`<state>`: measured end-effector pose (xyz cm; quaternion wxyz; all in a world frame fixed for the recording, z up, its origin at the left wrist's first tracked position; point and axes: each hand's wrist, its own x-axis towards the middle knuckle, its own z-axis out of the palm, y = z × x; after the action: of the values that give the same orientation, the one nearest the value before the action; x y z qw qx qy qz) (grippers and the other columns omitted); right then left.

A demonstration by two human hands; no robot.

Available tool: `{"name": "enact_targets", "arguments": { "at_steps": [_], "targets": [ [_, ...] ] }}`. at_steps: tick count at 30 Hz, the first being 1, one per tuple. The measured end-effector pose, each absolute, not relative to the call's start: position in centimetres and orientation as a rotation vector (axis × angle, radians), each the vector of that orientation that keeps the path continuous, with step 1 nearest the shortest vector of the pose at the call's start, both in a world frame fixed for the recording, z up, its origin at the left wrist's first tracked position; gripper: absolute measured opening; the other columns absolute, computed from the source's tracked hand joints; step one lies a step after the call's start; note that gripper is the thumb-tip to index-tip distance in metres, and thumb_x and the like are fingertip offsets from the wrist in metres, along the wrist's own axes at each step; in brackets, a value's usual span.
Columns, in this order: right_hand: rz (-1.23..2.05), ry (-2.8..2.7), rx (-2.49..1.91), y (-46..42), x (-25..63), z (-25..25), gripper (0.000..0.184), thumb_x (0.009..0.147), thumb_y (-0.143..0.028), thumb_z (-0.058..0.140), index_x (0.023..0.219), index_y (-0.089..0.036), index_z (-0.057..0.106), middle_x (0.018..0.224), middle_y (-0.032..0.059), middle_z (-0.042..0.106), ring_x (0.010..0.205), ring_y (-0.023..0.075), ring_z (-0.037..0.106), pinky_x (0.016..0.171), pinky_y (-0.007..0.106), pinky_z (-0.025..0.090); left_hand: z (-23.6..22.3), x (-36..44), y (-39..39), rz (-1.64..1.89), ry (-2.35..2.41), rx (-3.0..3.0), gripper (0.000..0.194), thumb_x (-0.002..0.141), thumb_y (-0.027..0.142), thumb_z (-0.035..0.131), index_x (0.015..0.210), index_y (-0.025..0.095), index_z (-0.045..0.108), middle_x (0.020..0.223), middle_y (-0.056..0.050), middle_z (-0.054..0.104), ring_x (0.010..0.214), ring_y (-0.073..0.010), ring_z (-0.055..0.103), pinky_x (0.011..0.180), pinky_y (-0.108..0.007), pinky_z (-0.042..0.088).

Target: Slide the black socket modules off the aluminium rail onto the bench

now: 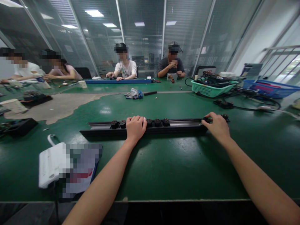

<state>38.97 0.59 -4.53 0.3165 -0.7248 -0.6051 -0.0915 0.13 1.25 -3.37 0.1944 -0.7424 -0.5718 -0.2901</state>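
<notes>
A long black metal channel [185,126] lies crosswise on the green table, its inside bare and silvery in places. Several round black socket modules [157,122] sit in its trough around the middle. My left hand [136,128] is closed over the channel among these modules, fingers curled over the far side. At the channel's right end, my right hand [217,126] pinches a small black part [207,119] between thumb and fingers; its exact shape is mostly hidden. Another dark piece [225,117] shows just beyond the right hand.
A white power adapter [52,165] and a pixelated sheet lie front left. Toward the back right stand a green basket [211,89] of cables and a blue basket [269,89]. Grey-blue gloves [133,93] lie mid-table. Several people sit across the table, near a long blue bar [117,81].
</notes>
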Motion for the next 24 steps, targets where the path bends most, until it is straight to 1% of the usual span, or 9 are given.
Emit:
{"name": "enact_targets", "arguments": {
  "at_steps": [5,17,24],
  "targets": [
    [-0.223,-1.576,-1.903,0.67,39.22,-4.52,0.026,0.081,-0.042,0.058,0.099,-0.023,0.065,0.089,0.0075,0.058,0.086,0.0251,0.057,0.077,0.039,0.047,-3.46,0.11,1.31,-0.808,-1.593,-2.071,0.039,0.103,0.034,0.035,0.083,0.022,0.066,0.090,-0.009,0.073,0.089,-0.0248,0.063,0.084,-0.043,0.035],
    [-0.243,-1.534,-1.991,0.57,39.21,-4.49,0.031,0.082,-0.043,0.057,0.104,-0.023,0.064,0.092,0.0083,0.058,0.084,0.0251,0.057,0.073,0.038,0.046,-3.47,0.11,1.29,-0.798,-1.591,-2.064,0.039,0.103,0.034,0.035,0.083,0.022,0.066,0.092,-0.009,0.073,0.089,-0.0248,0.063,0.085,-0.043,0.035],
    [-0.205,-1.488,-2.011,0.78,39.97,-4.65,0.030,0.081,-0.041,0.059,0.105,-0.023,0.065,0.094,0.0089,0.058,0.082,0.0243,0.057,0.074,0.038,0.046,-3.33,0.16,1.20,-0.828,-1.611,-2.084,0.038,0.102,0.034,0.036,0.083,0.022,0.067,0.091,-0.009,0.073,0.090,-0.0254,0.063,0.086,-0.043,0.035]
  ]
}}
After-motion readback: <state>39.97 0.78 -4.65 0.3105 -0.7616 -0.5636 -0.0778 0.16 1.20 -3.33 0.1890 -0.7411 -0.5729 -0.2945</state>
